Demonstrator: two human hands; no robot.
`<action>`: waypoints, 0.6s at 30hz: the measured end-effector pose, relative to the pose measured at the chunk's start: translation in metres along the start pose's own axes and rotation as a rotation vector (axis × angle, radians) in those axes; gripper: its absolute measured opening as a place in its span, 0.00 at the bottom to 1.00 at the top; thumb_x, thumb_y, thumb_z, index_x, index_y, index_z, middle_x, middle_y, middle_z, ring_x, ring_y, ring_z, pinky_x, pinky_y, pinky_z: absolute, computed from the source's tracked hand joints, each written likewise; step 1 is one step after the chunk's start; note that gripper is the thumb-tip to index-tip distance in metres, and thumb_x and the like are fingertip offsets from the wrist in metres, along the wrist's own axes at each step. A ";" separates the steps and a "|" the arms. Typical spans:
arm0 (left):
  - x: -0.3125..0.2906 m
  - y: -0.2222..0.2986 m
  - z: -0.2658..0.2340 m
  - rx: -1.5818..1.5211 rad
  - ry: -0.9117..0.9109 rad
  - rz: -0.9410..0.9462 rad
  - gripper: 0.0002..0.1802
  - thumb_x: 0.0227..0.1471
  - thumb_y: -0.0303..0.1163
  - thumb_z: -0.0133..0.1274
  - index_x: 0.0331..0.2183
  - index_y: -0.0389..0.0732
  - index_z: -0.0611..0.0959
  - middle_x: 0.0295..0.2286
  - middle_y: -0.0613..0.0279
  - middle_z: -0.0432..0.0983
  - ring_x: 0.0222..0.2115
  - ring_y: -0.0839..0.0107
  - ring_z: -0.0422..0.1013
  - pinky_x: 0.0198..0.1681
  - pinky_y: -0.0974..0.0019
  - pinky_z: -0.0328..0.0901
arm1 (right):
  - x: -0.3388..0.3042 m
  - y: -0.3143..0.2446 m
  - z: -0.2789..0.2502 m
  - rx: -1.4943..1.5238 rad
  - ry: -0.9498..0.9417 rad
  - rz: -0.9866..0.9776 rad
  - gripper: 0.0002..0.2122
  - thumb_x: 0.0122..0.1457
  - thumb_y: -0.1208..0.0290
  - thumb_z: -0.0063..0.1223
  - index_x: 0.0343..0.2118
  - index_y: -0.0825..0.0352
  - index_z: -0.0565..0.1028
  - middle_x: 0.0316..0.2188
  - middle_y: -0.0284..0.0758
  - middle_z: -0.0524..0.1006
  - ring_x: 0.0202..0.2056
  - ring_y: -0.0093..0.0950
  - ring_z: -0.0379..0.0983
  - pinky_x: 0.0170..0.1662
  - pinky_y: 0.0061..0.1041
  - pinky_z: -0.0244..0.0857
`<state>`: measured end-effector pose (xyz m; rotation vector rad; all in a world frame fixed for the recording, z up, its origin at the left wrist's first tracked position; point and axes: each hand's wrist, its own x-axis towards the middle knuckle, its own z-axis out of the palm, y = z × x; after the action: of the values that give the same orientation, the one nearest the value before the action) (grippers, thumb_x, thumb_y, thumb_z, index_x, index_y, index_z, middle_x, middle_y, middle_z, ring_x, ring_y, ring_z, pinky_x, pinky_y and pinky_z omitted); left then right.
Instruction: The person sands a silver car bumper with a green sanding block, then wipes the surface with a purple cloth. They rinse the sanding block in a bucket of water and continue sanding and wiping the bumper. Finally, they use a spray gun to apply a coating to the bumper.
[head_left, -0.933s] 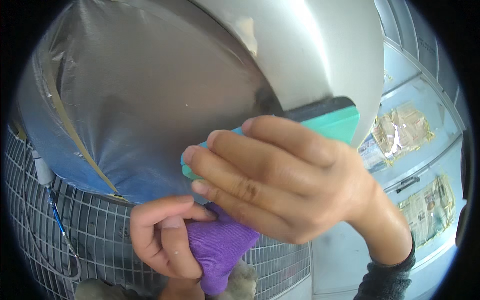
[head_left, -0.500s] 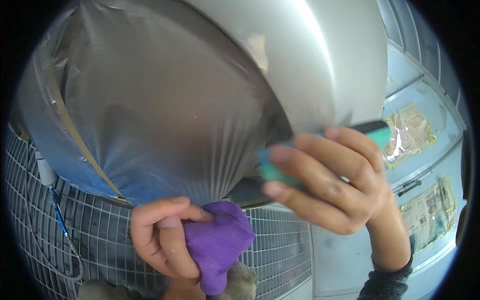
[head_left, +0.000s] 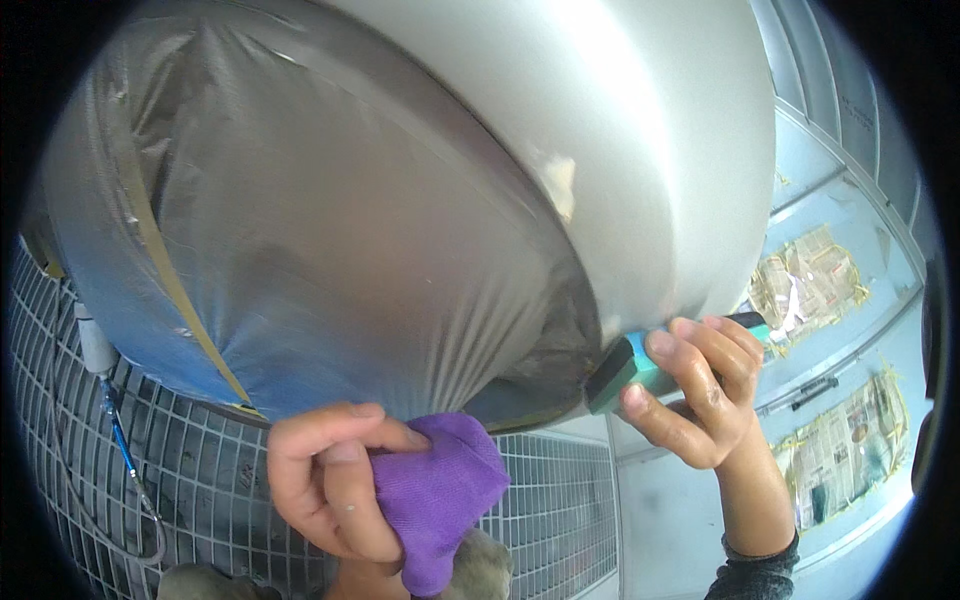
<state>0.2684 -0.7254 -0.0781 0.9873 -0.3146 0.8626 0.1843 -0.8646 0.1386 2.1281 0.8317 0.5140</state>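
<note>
A bunched purple cloth (head_left: pixel 440 495) is pinched in my left hand (head_left: pixel 335 480), just below the masked part of a vehicle body. In my right hand (head_left: pixel 705 385) is a green sanding block (head_left: pixel 640 368) with dark edges and a bit of blue. The block lies against the lower edge of the silver-grey body panel (head_left: pixel 650 120), at the rounded corner of its arch. A small pale patch (head_left: pixel 562 187) marks that panel higher up. Plastic masking film (head_left: pixel 330 210) covers the rounded area left of the panel, with a yellowish tape strip (head_left: pixel 180 290) running down it.
Metal grating (head_left: pixel 230 480) forms the floor below. An air hose (head_left: pixel 125 450) with a white fitting hangs at the left. To the right, a pale blue wall carries taped newspaper sheets (head_left: pixel 845 440). My shoes (head_left: pixel 215 583) show at the bottom edge.
My right hand has moved down with the sanding block, from the arch's edge to the panel's lower edge. The whole view has shifted slightly. My left hand keeps its hold on the cloth.
</note>
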 end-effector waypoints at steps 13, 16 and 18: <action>0.022 0.011 -0.011 -0.312 0.067 -0.443 0.08 0.55 0.24 0.43 0.33 0.32 0.76 0.16 0.57 0.75 0.12 0.76 0.64 0.20 0.73 0.61 | 0.093 0.000 0.004 -0.118 0.113 -0.039 0.30 0.39 0.68 0.72 0.51 0.55 0.76 0.49 0.50 0.76 0.48 0.43 0.72 0.46 0.34 0.68; 0.022 0.009 -0.014 -0.325 0.204 -0.558 0.08 0.55 0.25 0.43 0.33 0.33 0.76 0.14 0.59 0.74 0.12 0.76 0.65 0.20 0.73 0.61 | 0.144 -0.004 -0.003 -0.139 0.101 -0.063 0.29 0.40 0.68 0.69 0.50 0.57 0.77 0.46 0.50 0.77 0.45 0.42 0.73 0.44 0.33 0.68; 0.027 0.010 -0.019 -0.294 0.173 -0.596 0.08 0.55 0.25 0.43 0.33 0.33 0.76 0.13 0.59 0.72 0.13 0.75 0.65 0.21 0.72 0.61 | 0.117 -0.009 0.006 -0.118 0.133 -0.040 0.26 0.43 0.68 0.68 0.50 0.57 0.77 0.46 0.51 0.77 0.45 0.41 0.73 0.43 0.32 0.68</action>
<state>0.2759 -0.6936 -0.0663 0.6681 0.0106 0.3394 0.2663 -0.7810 0.1375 1.9828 0.8940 0.6732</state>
